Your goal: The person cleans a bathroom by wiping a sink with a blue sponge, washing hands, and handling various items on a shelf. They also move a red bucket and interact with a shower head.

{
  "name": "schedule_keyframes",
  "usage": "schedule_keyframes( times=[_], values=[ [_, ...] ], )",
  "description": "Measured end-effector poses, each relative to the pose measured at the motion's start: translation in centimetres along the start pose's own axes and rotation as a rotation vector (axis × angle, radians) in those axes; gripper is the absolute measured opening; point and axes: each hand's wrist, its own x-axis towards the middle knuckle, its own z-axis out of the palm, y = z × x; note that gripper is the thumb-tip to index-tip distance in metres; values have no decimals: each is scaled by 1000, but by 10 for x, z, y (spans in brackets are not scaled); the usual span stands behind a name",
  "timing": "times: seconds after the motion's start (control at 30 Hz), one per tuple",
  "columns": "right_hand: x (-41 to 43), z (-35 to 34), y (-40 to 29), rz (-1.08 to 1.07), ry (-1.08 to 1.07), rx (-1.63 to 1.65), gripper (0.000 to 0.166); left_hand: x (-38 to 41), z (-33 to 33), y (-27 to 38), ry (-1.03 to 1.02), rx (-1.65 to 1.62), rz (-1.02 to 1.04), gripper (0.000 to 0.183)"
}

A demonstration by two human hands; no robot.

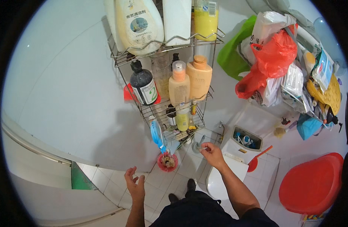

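My left hand (135, 183) is raised at the lower left, its fingers curled apart and nothing in them. It is nearest the white wall panel (63, 107) and a pink-rimmed waste bin (167, 162) holding crumpled waste. My right hand (213, 154) is extended beside the toilet cistern, thumb and fingertips close together. Something thin and pale seems to lie between them, too small to tell whether it is held. Behind those fingertips, a grey toilet brush (202, 139) stands on the tiled floor. The white toilet lid (219, 181) is down, below my right forearm.
Ahead stands a wire shelf rack (168, 42) bearing several bottles, including a black pump bottle (144, 85). The uncovered cistern (247, 139) shows blue and white fittings. Red plastic bags (279, 54) hang at upper right. A red basin (310, 184) and red dipper (253, 164) are right.
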Motion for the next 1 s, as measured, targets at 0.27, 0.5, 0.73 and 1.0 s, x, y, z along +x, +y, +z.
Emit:
schedule_keyframes(
  times=[0.27,0.5,0.73,1.0],
  values=[
    [-2,10,-6,-36,47,16,33,-18,-1,-11,-45,-26,-89,56],
    [-10,9,2,12,65,48,31,-21,4,-19,-116,49,-81,55],
    [-18,4,6,73,78,39,31,-18,11,-17,-171,80,-58,56],
    [-15,0,8,54,87,-10,32,-18,13,-26,-201,121,-46,56]
  ],
)
